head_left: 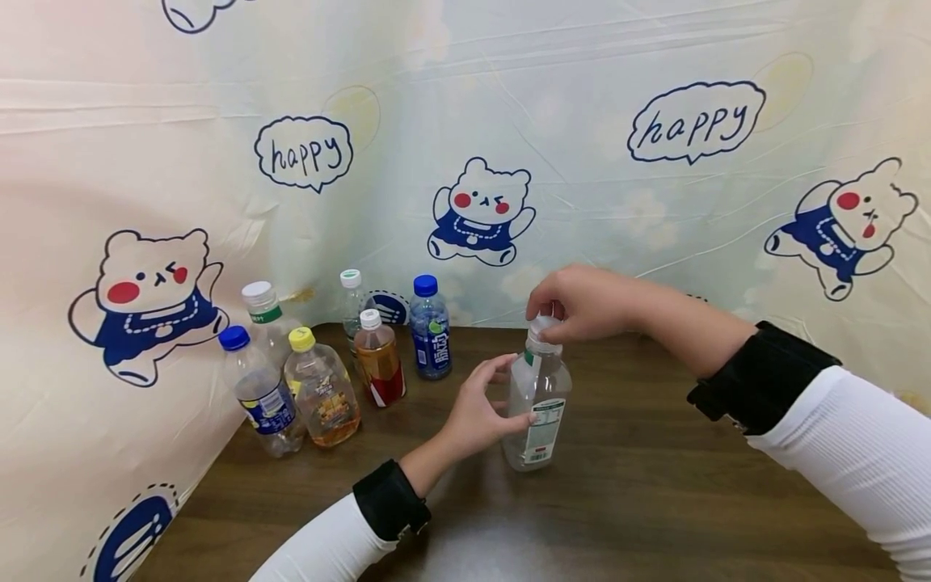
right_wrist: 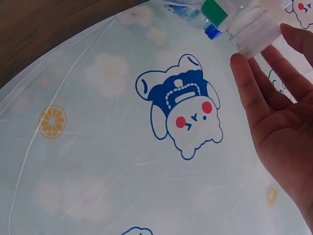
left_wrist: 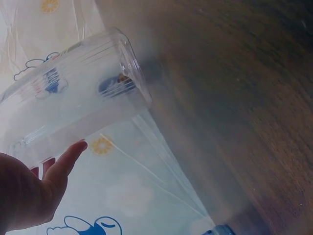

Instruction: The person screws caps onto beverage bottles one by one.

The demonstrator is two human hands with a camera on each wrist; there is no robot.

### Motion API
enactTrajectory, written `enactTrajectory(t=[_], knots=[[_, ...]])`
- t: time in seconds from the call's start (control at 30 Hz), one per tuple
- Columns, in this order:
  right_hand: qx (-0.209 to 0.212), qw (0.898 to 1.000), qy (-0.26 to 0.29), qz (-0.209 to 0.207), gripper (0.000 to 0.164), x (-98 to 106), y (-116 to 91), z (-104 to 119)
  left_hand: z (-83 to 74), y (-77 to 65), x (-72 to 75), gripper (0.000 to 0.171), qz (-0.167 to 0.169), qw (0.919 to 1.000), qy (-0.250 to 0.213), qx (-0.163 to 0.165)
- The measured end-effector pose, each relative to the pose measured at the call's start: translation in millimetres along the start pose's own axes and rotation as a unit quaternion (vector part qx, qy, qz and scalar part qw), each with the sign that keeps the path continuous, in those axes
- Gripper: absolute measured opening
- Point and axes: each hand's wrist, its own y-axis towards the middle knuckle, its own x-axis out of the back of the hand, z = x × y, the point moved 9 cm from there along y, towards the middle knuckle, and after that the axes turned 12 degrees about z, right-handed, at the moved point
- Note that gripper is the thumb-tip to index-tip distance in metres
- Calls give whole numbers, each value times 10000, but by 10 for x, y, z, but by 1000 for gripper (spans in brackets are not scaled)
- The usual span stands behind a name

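Note:
A large clear plastic bottle (head_left: 538, 420) with a white-and-green label stands upright on the table. My left hand (head_left: 476, 412) holds its left side, thumb across the front and fingers behind. In the left wrist view, the thumb side of that hand (left_wrist: 41, 188) lies against the clear wall of the bottle (left_wrist: 83, 83). From above, my right hand (head_left: 585, 303) grips the white cap (head_left: 544, 330) between thumb and fingers. The right wrist view has the fingertips of this hand (right_wrist: 279, 98) around the cap (right_wrist: 254, 32), above a green band on the neck.
Several other bottles are grouped at the left: a blue-capped one (head_left: 269, 404), a yellow-capped one (head_left: 323, 396), and a white-capped one (head_left: 272, 331). Farther back are an amber drink bottle (head_left: 380, 364) and a blue bottle (head_left: 431, 335). A printed curtain (head_left: 582, 202) borders the wooden table (head_left: 655, 501).

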Motion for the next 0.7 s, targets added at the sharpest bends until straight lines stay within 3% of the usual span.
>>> enactTrajectory(t=[0.23, 0.53, 0.7], knots=[[-274, 9993, -239, -69, 18, -18, 5, -40, -46, 0, -17, 73, -35, 10000, 55, -27], [-969, 9891, -1109, 3, 25, -108, 76, -107, -39, 21, -39, 73, -74, 10000, 27, -59], [-1008, 9872, -1233, -79, 24, -116, 82, -118, -47, 21, -42, 73, -95, 9999, 61, -14]])
